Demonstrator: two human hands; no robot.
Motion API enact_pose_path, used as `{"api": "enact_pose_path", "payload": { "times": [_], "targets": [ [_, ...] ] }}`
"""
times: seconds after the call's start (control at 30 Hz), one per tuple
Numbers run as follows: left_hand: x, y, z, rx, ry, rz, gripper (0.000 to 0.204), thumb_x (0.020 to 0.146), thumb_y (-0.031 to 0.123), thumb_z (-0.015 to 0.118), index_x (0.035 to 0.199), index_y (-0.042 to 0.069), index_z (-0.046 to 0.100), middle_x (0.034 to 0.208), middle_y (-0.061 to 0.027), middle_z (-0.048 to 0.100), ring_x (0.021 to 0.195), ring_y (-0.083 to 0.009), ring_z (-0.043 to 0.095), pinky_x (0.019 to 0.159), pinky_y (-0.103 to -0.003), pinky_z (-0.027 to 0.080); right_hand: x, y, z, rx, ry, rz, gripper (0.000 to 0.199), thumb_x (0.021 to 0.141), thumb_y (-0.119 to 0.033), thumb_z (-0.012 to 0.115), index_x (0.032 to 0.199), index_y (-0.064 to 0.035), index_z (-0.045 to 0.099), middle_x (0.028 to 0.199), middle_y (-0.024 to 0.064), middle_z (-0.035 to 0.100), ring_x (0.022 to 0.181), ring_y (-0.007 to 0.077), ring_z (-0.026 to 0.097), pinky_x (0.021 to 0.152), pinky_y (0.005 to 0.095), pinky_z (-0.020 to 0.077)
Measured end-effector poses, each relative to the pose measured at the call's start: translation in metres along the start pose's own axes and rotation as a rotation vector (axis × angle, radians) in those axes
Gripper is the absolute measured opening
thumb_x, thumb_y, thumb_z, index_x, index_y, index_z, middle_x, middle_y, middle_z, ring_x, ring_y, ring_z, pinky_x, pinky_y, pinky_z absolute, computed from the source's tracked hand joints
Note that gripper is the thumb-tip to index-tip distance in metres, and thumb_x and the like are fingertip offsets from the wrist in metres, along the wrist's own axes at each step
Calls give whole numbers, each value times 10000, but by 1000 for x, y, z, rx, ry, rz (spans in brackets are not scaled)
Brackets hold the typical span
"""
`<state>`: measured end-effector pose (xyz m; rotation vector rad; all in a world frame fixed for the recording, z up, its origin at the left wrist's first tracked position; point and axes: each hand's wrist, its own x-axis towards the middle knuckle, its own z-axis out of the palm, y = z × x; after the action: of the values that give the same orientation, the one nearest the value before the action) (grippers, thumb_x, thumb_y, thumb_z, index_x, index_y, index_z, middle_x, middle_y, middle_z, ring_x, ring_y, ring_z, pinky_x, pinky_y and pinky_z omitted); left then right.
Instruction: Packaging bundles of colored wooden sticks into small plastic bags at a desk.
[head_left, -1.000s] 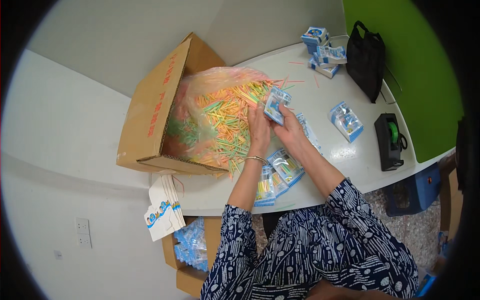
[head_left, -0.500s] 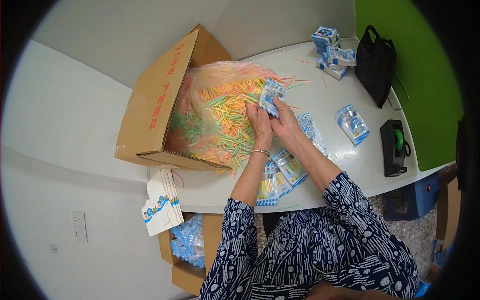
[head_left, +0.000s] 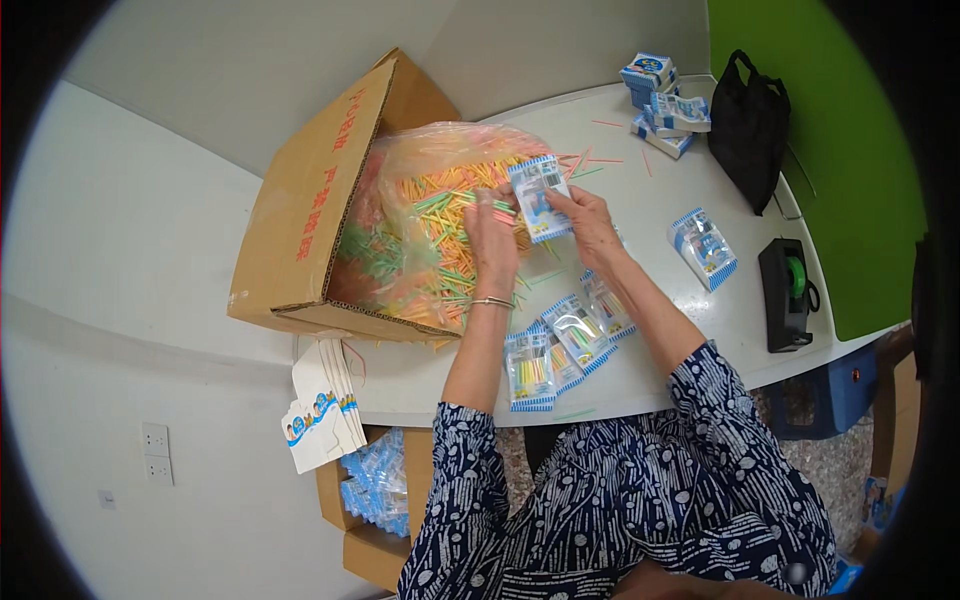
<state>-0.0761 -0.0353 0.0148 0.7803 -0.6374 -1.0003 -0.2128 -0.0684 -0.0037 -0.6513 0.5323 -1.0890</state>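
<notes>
My right hand (head_left: pixel 592 225) pinches a small blue-and-white plastic packet (head_left: pixel 540 205) between thumb and fingers, tilted upright above the table. Close to the packet's left side, my left hand (head_left: pixel 491 240) closes on a small bunch of thin pink and green sticks (head_left: pixel 503 212); motion smears its fingers slightly. Beneath both hands spreads a heap of short yellow, orange and green sticks (head_left: pixel 455 225), spilling from a clear plastic bag (head_left: pixel 440 150) in a tipped cardboard box (head_left: pixel 310 200). Nearer me, overlapping packets with coloured sticks inside (head_left: pixel 575 330) lie on the table.
Another packet (head_left: pixel 704 248) lies at right beside a black tape dispenser (head_left: pixel 785 295). Small boxes (head_left: pixel 665 110) are stacked at the back, next to a black bag (head_left: pixel 750 130). Folded white cartons (head_left: pixel 325 405) stand at the left table edge, above an open box of blue packets (head_left: pixel 378 485).
My hands have moved apart. The left one has drawn left and toward me with the sticks, while the right has shifted slightly right, turning the packet more upright.
</notes>
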Motion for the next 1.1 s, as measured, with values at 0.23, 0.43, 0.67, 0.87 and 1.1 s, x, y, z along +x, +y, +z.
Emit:
{"api": "enact_pose_path", "payload": {
  "times": [0.23,0.43,0.67,0.87,1.1],
  "targets": [
    [-8,34,33,8,-130,81,261,984,280,438,964,27,503,1015,-152,602,992,-288,613,885,-406,497,-31,-51,-31,-539,-202,50,213,865,-218,647,919,-15,678,750,-17,637,625,32,550,563,187,429],
    [-26,36,59,20,-231,60,285,990,287,424,991,14,504,1013,-157,612,993,-273,612,883,-378,486,-41,-63,-47,-633,-404,68,250,872,-266,642,888,-23,698,726,-40,617,635,15,513,545,182,385],
    [-40,29,72,167,-374,54,299,992,295,416,981,11,509,1055,-178,614,1012,-267,611,899,-366,490,-49,-67,-57,-583,-458,134,253,875,-277,643,861,-31,698,715,-38,613,617,15,513,541,187,391],
    [-59,27,74,372,-445,-26,357,1004,303,377,1050,-12,538,1041,-125,628,953,-144,555,877,-292,433,-53,-64,-60,-511,-464,179,243,875,-271,643,859,-35,694,720,-31,620,614,15,521,542,187,403],
    [-62,28,65,640,-573,-20,325,1000,278,381,1132,21,530,1099,-97,608,1013,-150,531,914,-303,406,-58,-65,-62,-519,-439,171,254,873,-258,643,924,-15,696,757,-18,639,660,32,552,596,198,435]
  ]
}}
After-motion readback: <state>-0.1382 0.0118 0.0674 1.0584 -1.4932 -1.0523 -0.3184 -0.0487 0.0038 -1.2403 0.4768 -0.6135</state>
